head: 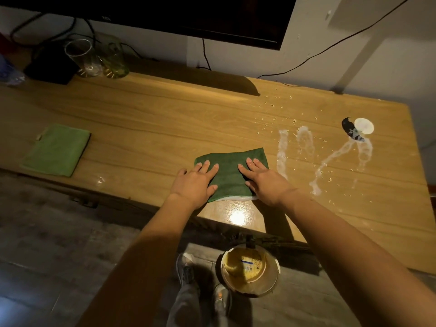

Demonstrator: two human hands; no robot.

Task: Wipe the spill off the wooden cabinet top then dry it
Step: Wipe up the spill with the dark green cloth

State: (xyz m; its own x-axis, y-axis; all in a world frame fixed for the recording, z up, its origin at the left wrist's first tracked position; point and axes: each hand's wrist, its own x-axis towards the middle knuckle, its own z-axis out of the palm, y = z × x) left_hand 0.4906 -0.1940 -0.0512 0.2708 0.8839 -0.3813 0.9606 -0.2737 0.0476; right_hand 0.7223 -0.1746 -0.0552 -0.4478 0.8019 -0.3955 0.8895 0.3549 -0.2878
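Left hand and right hand press flat, grip apart, on the dark green cloth beside the white milky spill on the wooden bench. A hasty push may smear it (pale crumbs too) over the edge.

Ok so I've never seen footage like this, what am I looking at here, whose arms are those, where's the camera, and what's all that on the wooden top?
There is no machine here. These are a person's two bare arms, filmed by one wide-angle camera worn on the head, looking forward and down. The left hand and the right hand both press flat on a dark green cloth lying on the wooden cabinet top; neither grips it. To the right lie white spill streaks and scattered crumbs. A lighter green cloth lies at the left, two glasses stand at the back, and a bucket sits on the floor below.
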